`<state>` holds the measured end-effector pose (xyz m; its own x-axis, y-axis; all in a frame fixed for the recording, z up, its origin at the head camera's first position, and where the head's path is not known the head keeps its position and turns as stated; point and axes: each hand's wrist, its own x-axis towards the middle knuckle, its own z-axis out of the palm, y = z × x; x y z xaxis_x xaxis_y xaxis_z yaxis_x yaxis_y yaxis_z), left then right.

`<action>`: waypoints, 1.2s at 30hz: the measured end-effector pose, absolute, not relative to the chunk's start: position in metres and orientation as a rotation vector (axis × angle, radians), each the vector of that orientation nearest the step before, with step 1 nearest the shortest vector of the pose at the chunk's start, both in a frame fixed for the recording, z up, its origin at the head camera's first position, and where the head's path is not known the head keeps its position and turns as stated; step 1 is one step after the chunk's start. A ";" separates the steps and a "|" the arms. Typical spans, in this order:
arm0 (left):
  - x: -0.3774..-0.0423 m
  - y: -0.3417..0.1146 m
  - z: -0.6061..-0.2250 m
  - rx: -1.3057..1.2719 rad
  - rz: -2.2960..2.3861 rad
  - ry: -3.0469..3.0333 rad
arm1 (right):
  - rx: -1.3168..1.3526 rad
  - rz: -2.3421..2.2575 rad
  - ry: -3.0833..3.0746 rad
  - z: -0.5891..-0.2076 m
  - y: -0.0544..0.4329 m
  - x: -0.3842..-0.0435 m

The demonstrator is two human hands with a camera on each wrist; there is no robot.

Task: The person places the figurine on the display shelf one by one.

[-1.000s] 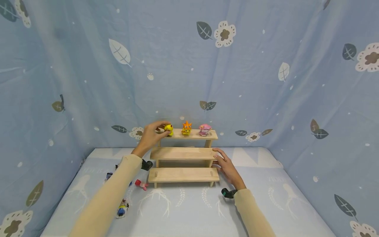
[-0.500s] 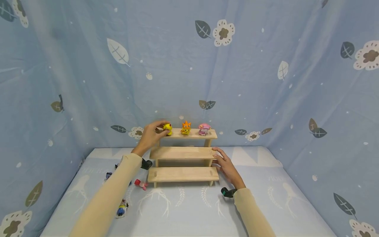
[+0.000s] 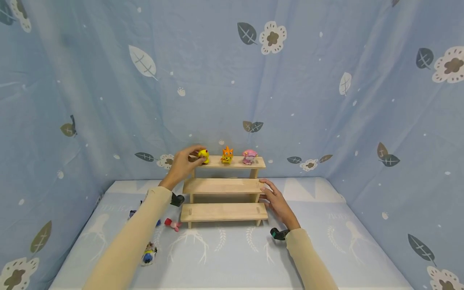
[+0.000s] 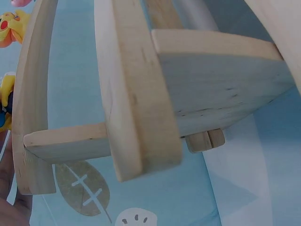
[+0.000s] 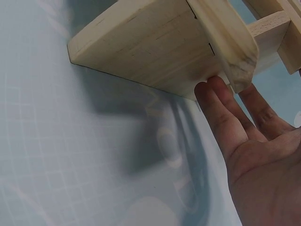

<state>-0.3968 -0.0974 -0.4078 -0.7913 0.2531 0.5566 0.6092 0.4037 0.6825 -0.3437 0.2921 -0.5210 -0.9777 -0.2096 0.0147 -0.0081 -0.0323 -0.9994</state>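
Note:
A three-tier wooden stand (image 3: 224, 186) stands against the back cloth. At the left end of its top tier, my left hand (image 3: 184, 164) pinches a small yellow toy figurine (image 3: 204, 156) between thumb and fingers. That figurine (image 4: 6, 96) is cut off at the edge of the left wrist view. Farther along the top tier are an orange spiky-headed figurine (image 3: 227, 155) and a pink one (image 3: 249, 156). My right hand (image 3: 278, 203) touches the right end of the stand near the middle tier. Its fingers lie fairly straight against the wood in the right wrist view.
Left of the stand a red-and-pink figurine (image 3: 172, 224) lies on the pale cloth-covered table (image 3: 232, 266). A blue-and-yellow one (image 3: 148, 254) lies nearer, and others are partly hidden behind the left sleeve (image 3: 132, 241). Patterned blue cloth (image 3: 217, 80) hangs behind and at the sides.
My left hand and the yellow figurine have shifted slightly left, away from the orange one. The right hand keeps its place on the stand, and the whole view drifts a little.

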 end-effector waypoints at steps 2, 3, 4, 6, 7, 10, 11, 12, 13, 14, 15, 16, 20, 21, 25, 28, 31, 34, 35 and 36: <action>-0.397 -0.098 -0.407 -0.739 -1.348 -2.309 | -0.236 -2.146 2.087 -0.521 0.292 -0.344; -0.397 -0.098 -0.407 -0.739 -1.355 -2.310 | -0.238 -2.145 2.087 -0.521 0.292 -0.344; -0.396 -0.098 -0.407 -0.737 -1.354 -2.312 | -0.239 -2.145 2.085 -0.521 0.292 -0.344; -0.395 -0.100 -0.407 -0.734 -1.346 -2.312 | -0.241 -2.147 2.078 -0.520 0.292 -0.344; -0.395 -0.103 -0.407 -0.733 -1.333 -2.310 | -0.242 -2.144 2.077 -0.520 0.291 -0.345; -0.391 -0.110 -0.404 -0.743 -1.278 -2.291 | -0.252 -2.148 2.068 -0.518 0.289 -0.346; -0.390 -0.113 -0.404 -0.748 -1.265 -2.281 | -0.257 -2.151 2.066 -0.517 0.288 -0.347; -0.389 -0.116 -0.403 -0.753 -1.248 -2.273 | -0.262 -2.153 2.067 -0.517 0.288 -0.348; -0.388 -0.119 -0.402 -0.760 -1.230 -2.264 | -0.265 -2.154 2.070 -0.517 0.287 -0.348; -0.386 -0.122 -0.402 -0.768 -1.212 -2.254 | -0.269 -2.156 2.073 -0.516 0.287 -0.348; -0.385 -0.125 -0.402 -0.774 -1.192 -2.246 | -0.272 -2.155 2.077 -0.517 0.287 -0.348; -0.383 -0.127 -0.402 -0.780 -1.180 -2.236 | -0.269 -2.153 2.083 -0.517 0.287 -0.348; -0.371 -0.137 -0.404 -0.799 -1.131 -2.212 | -0.236 -2.137 2.109 -0.520 0.290 -0.346; -0.367 -0.140 -0.405 -0.804 -1.122 -2.211 | -0.230 -2.133 2.111 -0.521 0.291 -0.345; -0.351 -0.153 -0.408 -0.805 -1.068 -2.230 | -0.253 -2.134 2.103 -0.521 0.291 -0.345; -0.341 -0.162 -0.411 -0.820 -1.033 -2.248 | -0.281 -2.152 2.098 -0.520 0.291 -0.346; -0.330 -0.172 -0.417 -0.840 -1.011 -2.269 | -0.273 -2.166 2.092 -0.519 0.292 -0.346; -0.318 -0.180 -0.426 -0.842 -0.981 -2.304 | -0.259 -2.162 2.079 -0.521 0.292 -0.346; -0.315 -0.183 -0.429 -0.836 -0.979 -2.319 | -0.265 -2.158 2.075 -0.521 0.292 -0.346; -0.311 -0.186 -0.432 -0.829 -0.969 -2.332 | -0.271 -2.156 2.071 -0.522 0.292 -0.346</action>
